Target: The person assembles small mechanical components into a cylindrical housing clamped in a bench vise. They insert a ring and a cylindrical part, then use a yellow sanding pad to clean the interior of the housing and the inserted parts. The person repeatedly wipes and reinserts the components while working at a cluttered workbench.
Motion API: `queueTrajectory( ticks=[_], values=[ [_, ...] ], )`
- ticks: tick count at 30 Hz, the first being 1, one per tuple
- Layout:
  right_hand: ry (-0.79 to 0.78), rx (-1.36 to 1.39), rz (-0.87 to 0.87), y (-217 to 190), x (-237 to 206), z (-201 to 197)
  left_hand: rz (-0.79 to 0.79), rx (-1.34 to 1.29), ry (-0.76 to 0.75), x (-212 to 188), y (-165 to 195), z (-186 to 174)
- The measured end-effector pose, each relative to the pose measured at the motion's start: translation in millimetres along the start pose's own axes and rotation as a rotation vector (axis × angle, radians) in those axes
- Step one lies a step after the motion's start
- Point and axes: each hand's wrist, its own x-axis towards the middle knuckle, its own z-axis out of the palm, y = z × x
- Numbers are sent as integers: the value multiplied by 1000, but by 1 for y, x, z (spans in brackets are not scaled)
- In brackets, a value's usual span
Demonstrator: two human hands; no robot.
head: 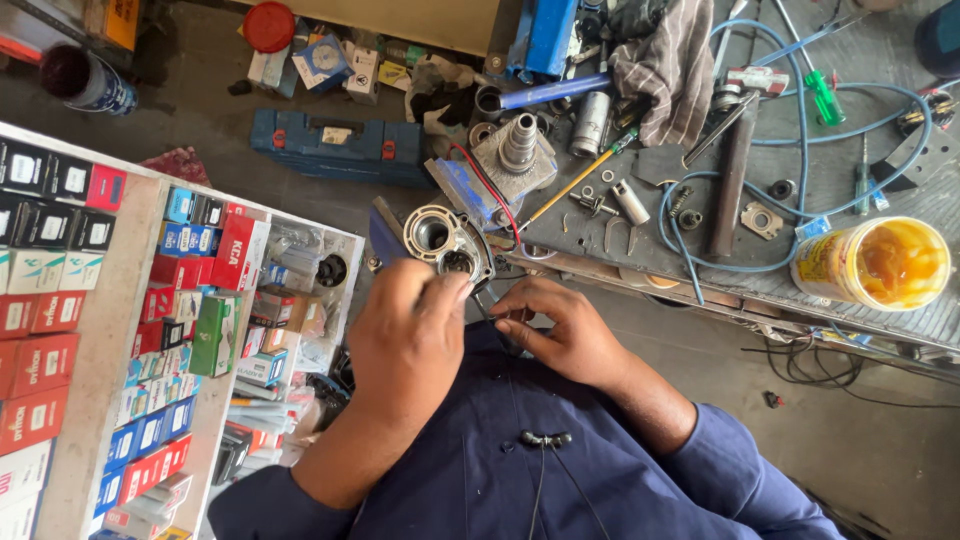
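My left hand (408, 335) grips the lower edge of a round grey metal housing (446, 240) with two bores, holding it over the edge of the workbench. My right hand (560, 330) sits just to its right, fingers pinched on a small dark part (500, 318) that is mostly hidden. A red wire (490, 185) runs from the housing area up toward a flanged metal shaft piece (517, 148) on the bench.
A metal workbench (900, 320) on the right carries a blue cable (800, 150), a yellow grease jar (875, 262), a green screwdriver (822, 92), a rag (665, 65) and loose parts. On the left stands a shelf (105, 330) of red and blue boxes. A blue tool case (340, 145) lies on the floor.
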Motion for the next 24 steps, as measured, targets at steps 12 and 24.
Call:
queueTrajectory(
  ticks=[12,24],
  values=[
    [17,-10,37,5,-12,-11,291,40,-5,8,-37,1],
    [-37,20,35,0,1,-7,155,-84,46,11,-18,2]
  ],
)
